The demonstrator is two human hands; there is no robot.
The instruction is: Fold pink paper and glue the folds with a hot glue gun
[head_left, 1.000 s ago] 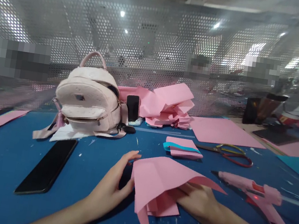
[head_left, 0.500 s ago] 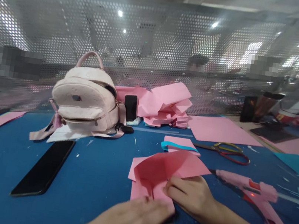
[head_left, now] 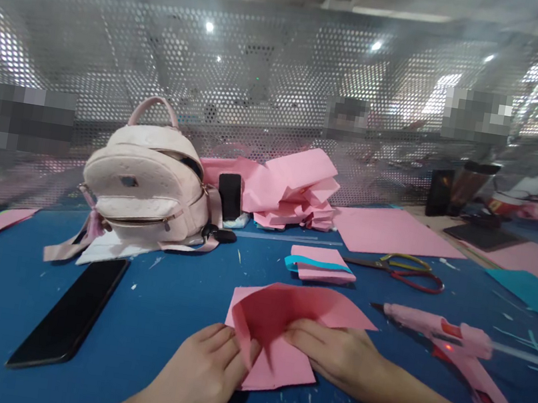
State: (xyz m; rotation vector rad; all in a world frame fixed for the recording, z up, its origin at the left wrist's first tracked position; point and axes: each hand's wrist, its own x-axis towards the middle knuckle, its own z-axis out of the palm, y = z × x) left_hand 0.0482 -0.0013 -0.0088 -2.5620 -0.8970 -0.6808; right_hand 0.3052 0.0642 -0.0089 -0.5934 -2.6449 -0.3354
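Observation:
A folded piece of pink paper [head_left: 281, 365] lies on the blue table, with its upper flap standing up and curling back. My left hand [head_left: 210, 371] is closed on its left side, the thumb inside the fold and the other fingers behind the flap. From the right, my right hand [head_left: 339, 357] grips the paper's right side; some of its fingertips are tucked inside the fold. Just beyond lies a small folded pink piece [head_left: 322, 267] with a blue strip [head_left: 315, 263] across it.
Right of my hands lies a pink glue gun [head_left: 460, 344] with a red light; scissors [head_left: 403, 271] lie beyond it. A black phone [head_left: 74, 307] is at left, before a pale backpack [head_left: 145, 183]. Pink sheets [head_left: 296, 185] are heaped against a perforated metal screen [head_left: 277, 81].
My left hand has moved left and back from the paper's front edge to its left side. The near part of the paper is now uncovered. My right hand stays on the right side.

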